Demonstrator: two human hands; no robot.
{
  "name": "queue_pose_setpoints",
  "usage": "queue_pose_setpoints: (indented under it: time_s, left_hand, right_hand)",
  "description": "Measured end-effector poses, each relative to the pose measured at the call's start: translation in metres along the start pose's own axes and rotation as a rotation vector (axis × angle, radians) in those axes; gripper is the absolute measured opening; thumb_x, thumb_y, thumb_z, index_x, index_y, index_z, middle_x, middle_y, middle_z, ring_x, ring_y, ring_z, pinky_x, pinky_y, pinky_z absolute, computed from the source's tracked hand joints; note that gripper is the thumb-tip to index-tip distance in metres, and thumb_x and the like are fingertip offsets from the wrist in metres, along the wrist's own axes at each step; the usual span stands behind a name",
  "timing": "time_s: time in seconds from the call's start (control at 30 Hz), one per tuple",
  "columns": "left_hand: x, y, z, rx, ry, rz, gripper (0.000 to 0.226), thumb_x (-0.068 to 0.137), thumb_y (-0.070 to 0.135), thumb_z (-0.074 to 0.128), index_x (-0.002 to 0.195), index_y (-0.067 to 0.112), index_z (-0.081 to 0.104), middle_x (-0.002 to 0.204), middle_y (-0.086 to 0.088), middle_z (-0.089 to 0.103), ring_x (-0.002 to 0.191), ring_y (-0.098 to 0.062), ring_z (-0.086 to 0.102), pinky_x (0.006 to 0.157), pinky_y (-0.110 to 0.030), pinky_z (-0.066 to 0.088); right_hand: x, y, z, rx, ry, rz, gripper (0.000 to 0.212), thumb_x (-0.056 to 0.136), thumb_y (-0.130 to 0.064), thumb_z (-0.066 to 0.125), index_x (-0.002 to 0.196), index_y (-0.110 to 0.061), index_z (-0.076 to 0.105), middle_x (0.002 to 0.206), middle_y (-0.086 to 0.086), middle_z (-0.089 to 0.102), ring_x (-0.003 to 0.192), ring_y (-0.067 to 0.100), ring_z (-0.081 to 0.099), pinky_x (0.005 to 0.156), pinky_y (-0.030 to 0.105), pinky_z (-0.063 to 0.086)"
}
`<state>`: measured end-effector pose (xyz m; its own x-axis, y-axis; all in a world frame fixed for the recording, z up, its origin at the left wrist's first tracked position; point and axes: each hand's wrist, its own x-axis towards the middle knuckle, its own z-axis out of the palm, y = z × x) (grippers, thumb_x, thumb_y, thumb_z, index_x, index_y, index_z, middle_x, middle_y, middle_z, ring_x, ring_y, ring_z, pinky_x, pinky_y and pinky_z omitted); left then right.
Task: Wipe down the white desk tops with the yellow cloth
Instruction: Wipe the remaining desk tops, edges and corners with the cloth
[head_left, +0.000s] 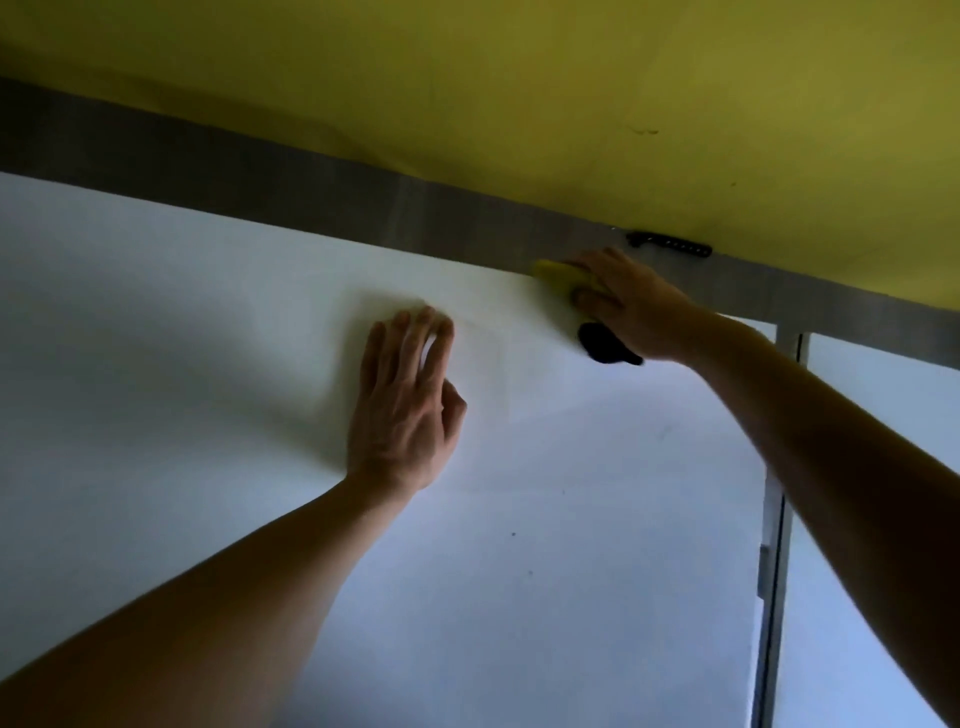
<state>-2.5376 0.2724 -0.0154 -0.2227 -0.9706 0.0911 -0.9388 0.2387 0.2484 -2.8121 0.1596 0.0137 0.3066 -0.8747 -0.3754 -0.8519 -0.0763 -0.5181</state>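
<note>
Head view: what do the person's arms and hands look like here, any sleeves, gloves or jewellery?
Both arms are bare as far as the frame shows: no sleeves in view. The left hand and right hand wear no gloves, and no rings, watch or wristband show on the fingers or wrists. A dark patch under the right hand looks like shadow, though it cannot be told for sure. The picture is dim and slightly blurred.

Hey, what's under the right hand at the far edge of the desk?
The yellow cloth sticks out from under the right hand on the white desk top. A black object shows below the palm; the hand covers the rest.
</note>
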Motion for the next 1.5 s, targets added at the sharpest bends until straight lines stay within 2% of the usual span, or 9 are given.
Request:
queue_pose_setpoints:
  time_s: [0.13,0.37,0.47,0.8,0.9,1.03,1.17,1.3,1.5]
  left_hand:
    - [0.002,0.002,0.0,0.014,-0.012,-0.014,0.06,0.098,0.022,0.038,0.156,0.005,0.042,0.161,-0.018,0.04,0.153,-0.038,0.031,0.129,-0.054,0.017]
    - [0.001,0.002,-0.001,0.053,-0.053,-0.011,0.063,0.097,0.027,0.036,0.158,0.007,0.038,0.163,-0.018,0.038,0.154,-0.037,0.03,0.13,-0.051,0.013]
    - [0.001,0.004,-0.002,0.053,-0.05,-0.014,0.064,0.095,0.027,0.038,0.156,0.007,0.04,0.161,-0.019,0.04,0.153,-0.037,0.031,0.13,-0.052,0.015]
    - [-0.003,0.006,-0.001,0.072,0.002,0.032,0.06,0.099,0.024,0.038,0.154,0.002,0.041,0.16,-0.024,0.039,0.15,-0.043,0.033,0.128,-0.053,0.018]
    - [-0.007,0.014,0.0,0.085,0.034,-0.032,0.058,0.1,0.022,0.038,0.153,0.001,0.042,0.159,-0.024,0.04,0.149,-0.044,0.034,0.127,-0.054,0.021]
    - [-0.001,0.054,0.002,-0.011,-0.013,0.095,0.057,0.097,0.024,0.039,0.149,0.001,0.048,0.154,-0.023,0.047,0.144,-0.043,0.042,0.122,-0.055,0.029]
    - [-0.011,0.115,0.023,-0.06,-0.102,0.246,0.061,0.098,0.025,0.038,0.153,0.0,0.044,0.161,-0.022,0.041,0.151,-0.04,0.035,0.127,-0.052,0.024]
    - [-0.016,0.122,0.03,-0.032,-0.105,0.191,0.064,0.099,0.029,0.035,0.157,0.003,0.038,0.164,-0.02,0.037,0.155,-0.036,0.029,0.129,-0.051,0.019]
    - [-0.016,0.125,0.031,-0.036,-0.059,0.211,0.061,0.099,0.022,0.04,0.155,0.0,0.04,0.161,-0.023,0.039,0.153,-0.039,0.031,0.128,-0.053,0.021]
  right_hand:
    - [-0.014,0.014,-0.008,-0.017,0.013,0.053,0.039,0.103,-0.03,0.052,0.141,-0.019,0.049,0.123,0.009,0.049,0.12,0.035,0.05,0.096,0.042,0.04]
    - [0.064,-0.103,0.046,-0.059,0.047,-0.111,0.06,0.096,-0.053,0.033,0.141,-0.018,0.05,0.135,0.014,0.053,0.123,0.037,0.051,0.102,0.045,0.042]
    - [0.072,-0.123,0.052,-0.076,0.063,-0.131,0.048,0.104,-0.04,0.042,0.147,-0.018,0.043,0.139,0.011,0.048,0.127,0.036,0.048,0.104,0.045,0.041]
    - [-0.053,0.057,0.001,-0.139,0.249,0.088,0.062,0.091,-0.056,0.03,0.14,-0.025,0.05,0.133,0.012,0.052,0.12,0.037,0.049,0.1,0.05,0.043]
    - [-0.088,0.101,-0.016,-0.124,0.262,0.183,0.051,0.097,-0.049,0.037,0.139,-0.023,0.047,0.134,0.013,0.048,0.124,0.038,0.046,0.104,0.051,0.04]
    - [-0.082,0.091,-0.014,-0.145,0.313,0.247,0.052,0.096,-0.049,0.031,0.135,-0.02,0.048,0.133,0.014,0.048,0.122,0.039,0.046,0.102,0.05,0.039]
    - [-0.036,0.041,0.008,-0.215,0.199,0.165,0.075,0.088,-0.067,0.009,0.141,-0.031,0.048,0.139,0.008,0.049,0.125,0.036,0.047,0.101,0.049,0.041]
    - [-0.005,-0.021,0.021,-0.142,0.199,0.048,0.052,0.103,-0.049,0.036,0.145,-0.02,0.044,0.139,0.012,0.048,0.129,0.036,0.045,0.105,0.046,0.039]
    - [-0.037,0.051,0.004,-0.256,0.222,-0.015,0.06,0.093,-0.053,0.03,0.144,-0.03,0.051,0.138,0.008,0.052,0.12,0.034,0.05,0.096,0.042,0.044]
